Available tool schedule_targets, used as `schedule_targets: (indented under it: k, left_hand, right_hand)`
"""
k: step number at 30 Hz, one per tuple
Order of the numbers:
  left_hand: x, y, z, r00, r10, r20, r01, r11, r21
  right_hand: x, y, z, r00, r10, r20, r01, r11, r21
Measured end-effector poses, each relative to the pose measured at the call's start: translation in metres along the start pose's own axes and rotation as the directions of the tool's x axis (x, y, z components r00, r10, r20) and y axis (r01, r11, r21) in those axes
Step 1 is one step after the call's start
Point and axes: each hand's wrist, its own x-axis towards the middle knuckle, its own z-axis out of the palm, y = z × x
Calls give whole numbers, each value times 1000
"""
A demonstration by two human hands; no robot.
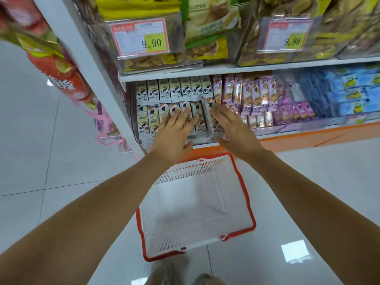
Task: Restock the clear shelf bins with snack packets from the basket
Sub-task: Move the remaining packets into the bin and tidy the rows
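Left hand (174,132): my fingers straight, flat on white snack packets (153,120), squaring the front row. Right hand (232,128): fingers straight, pressing the row's 3 o'clock end into the clear bin (134,130). Basket (246,192), 6 o'clock: no packets visible; restock judged nearly done.

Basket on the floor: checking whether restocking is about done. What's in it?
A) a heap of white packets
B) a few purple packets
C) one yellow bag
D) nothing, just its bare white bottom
D: the basket shows only its bare white bottom; the left hand and right hand rest on the white packets.
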Motion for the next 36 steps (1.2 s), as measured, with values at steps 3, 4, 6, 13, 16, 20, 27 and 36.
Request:
schedule_targets:
  k: [3, 4, 6, 13, 16, 20, 27, 36]
  left_hand:
    - [10, 7, -1, 997, -22, 78, 21, 1000, 12]
    - [13, 8, 0, 995, -29, 94, 28, 1000, 13]
    - [17, 9, 2, 993, -41, 114, 38, 999, 26]
    - [19, 13, -3, 991, -28, 128, 29, 1000, -8]
    - [15, 14, -7, 991, -19, 133, 26, 998, -50]
    - [5, 24, -18, 999, -18, 26, 20, 997, -71]
    - [4, 59, -18, 991, -77, -107, 69, 995, -69]
    - [23, 148, 10, 986, -82, -146, 66, 992, -109]
  right_hand:
    - [8, 0, -1, 999, 24, 29, -25, 998, 50]
    - [10, 0, 0, 999, 29, 20, -30, 998, 59]
    - [14, 1, 1, 1000, 28, 3, -28, 997, 66]
    - [24, 7, -3, 1000, 8, -15, -8, 999, 45]
    - [19, 8, -8, 999, 11, 40, -13, 999, 44]
    - [3, 7, -18, 995, 76, 57, -80, 994, 73]
    - [-24, 41, -25, 984, 137, 117, -140, 990, 11]
    - [-30, 124, -29, 960, 49, 274, -37, 998, -50]
